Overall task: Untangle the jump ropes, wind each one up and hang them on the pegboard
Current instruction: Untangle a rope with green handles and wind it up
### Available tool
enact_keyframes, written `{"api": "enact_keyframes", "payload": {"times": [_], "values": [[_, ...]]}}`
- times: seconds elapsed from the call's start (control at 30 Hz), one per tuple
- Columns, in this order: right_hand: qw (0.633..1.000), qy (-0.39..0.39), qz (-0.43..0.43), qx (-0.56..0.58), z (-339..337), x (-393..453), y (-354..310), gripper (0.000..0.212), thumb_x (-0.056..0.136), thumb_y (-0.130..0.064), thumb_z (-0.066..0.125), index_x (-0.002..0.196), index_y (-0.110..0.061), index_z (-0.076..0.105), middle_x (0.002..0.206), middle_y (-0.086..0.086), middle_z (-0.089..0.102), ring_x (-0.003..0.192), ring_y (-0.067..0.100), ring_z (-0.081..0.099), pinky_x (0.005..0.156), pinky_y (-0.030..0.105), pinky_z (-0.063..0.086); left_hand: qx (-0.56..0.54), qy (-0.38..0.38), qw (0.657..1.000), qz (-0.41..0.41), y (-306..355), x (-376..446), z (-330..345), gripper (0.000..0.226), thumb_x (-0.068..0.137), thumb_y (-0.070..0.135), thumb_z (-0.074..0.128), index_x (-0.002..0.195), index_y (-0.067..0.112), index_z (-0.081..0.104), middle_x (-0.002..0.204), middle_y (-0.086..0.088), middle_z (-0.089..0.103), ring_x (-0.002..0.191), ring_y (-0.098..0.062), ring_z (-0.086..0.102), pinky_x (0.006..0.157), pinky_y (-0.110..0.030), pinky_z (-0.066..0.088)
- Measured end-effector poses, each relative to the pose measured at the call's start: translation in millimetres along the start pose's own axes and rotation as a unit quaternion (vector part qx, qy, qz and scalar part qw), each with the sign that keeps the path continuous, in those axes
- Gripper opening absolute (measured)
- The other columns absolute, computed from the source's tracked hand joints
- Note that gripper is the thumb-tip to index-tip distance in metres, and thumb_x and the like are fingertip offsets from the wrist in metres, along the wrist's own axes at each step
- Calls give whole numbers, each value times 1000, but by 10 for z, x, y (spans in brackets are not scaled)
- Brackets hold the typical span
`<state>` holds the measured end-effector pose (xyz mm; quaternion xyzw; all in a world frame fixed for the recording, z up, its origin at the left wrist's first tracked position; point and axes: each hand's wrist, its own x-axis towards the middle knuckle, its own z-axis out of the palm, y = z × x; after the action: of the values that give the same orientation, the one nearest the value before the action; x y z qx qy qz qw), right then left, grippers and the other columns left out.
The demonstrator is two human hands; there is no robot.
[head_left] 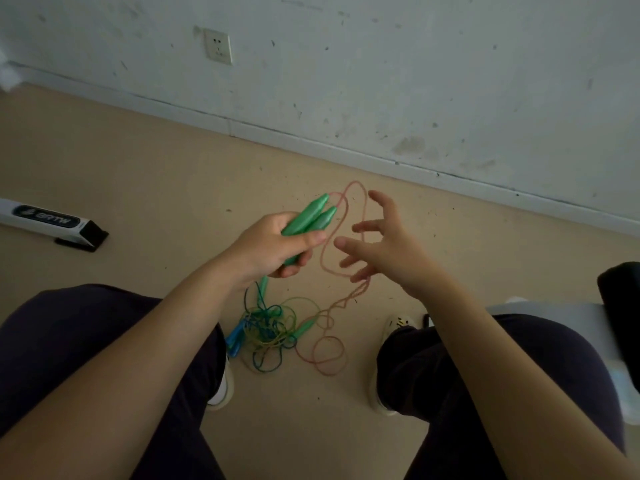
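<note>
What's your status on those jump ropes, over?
Left hand grips two green handles; right hand open, fingers spread by the pink cord. Cord trails to floor. Tangled pile between the feet, unsorted.

Two hands point(277, 247) point(377, 244), four green handles point(308, 216), two blue handles point(235, 337) — one wall socket point(218, 46).

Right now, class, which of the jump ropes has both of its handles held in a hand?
The pink rope: the left hand grips its two green handles together. The other ropes lie in a tangle on the floor, handles untouched.
</note>
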<state>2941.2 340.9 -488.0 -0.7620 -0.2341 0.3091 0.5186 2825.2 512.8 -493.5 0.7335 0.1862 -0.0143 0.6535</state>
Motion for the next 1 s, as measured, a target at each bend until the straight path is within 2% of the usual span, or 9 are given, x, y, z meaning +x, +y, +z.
{"api": "enact_keyframes", "payload": {"times": [0.1, 0.2, 0.27, 0.33, 0.4, 0.5, 0.77, 0.93, 1.0], "values": [[997, 28, -45, -62, -29, 23, 47, 97, 75, -40, 80, 150, -41, 18, 150, 5, 31, 125, 22, 52, 97, 45, 53, -6, -5, 1000, 11, 4, 6, 16, 26, 94, 29, 67, 102, 4, 63, 64, -3, 56, 45, -13, 44, 39, -20, 33], [985, 42, -109, -123, -50, 16, 35, 83, 72, -59, 73, 145, -40, 37, 149, -7, 38, 136, 8, 36, 112, 39, 35, 10, -22, 1000, -12, -13, 6, 21, 26, 92, 30, 69, 106, 7, 65, 62, 0, 57, 46, -13, 43, 41, -22, 33], [987, 15, -125, -101, -50, 21, 16, 54, 84, -47, 69, 132, -26, 57, 135, -7, 57, 124, 4, 50, 107, 37, 41, 8, -63, 997, -36, -22, -7, 28, 33, 90, 32, 71, 110, 7, 64, 63, 0, 56, 48, -15, 42, 43, -23, 31], [991, -22, -128, -34, -27, 19, -9, 30, 93, -26, 64, 115, -7, 66, 106, 5, 71, 96, 11, 67, 88, 31, 53, -9, -105, 993, -49, -19, -19, 34, 40, 83, 38, 73, 108, 8, 64, 63, 0, 54, 45, -14, 40, 42, -22, 29], [992, -45, -116, 22, 4, 7, -22, 23, 94, -16, 61, 106, 4, 64, 76, 14, 67, 64, 20, 64, 64, 27, 54, -19, -131, 990, -55, -12, -24, 22, 46, 76, 43, 74, 106, 10, 64, 63, 0, 54, 43, -13, 38, 42, -21, 28], [993, -40, -97, 50, -9, -10, -40, 18, 94, -10, 62, 99, 7, 62, 56, 10, 55, 46, 16, 47, 46, 23, 42, -17, -154, 986, -58, -12, -33, 1, 42, 77, 42, 72, 104, 11, 67, 63, 0, 54, 45, -14, 40, 42, -21, 28], [994, 7, -77, 76, -78, 3, -39, 15, 94, -14, 63, 96, 0, 63, 59, 7, 57, 47, 19, 43, 45, 26, 38, -17, -143, 989, -39, -18, -21, 32, 32, 91, 39, 60, 95, 7, 61, 65, -4, 60, 44, -14, 49, 38, -20, 31], [990, 94, -56, 83, -160, 54, -11, 16, 93, -7, 63, 104, 3, 56, 73, 12, 58, 49, 17, 48, 44, 29, 39, -163, 85, 983, 6, -36, 44, -16, 25, 99, 35, 54, 94, 10, 59, 62, 2, 55, 42, -10, 39, 38, -20, 30], [995, 84, -44, 28, -150, 61, 4, 15, 90, -6, 67, 100, 2, 60, 77, 12, 61, 49, 12, 48, 45, 25, 40, -125, 140, 982, -1, -61, 71, -34, 24, 101, 33, 55, 94, 10, 60, 64, 1, 55, 41, -9, 38, 39, -21, 29]]}}
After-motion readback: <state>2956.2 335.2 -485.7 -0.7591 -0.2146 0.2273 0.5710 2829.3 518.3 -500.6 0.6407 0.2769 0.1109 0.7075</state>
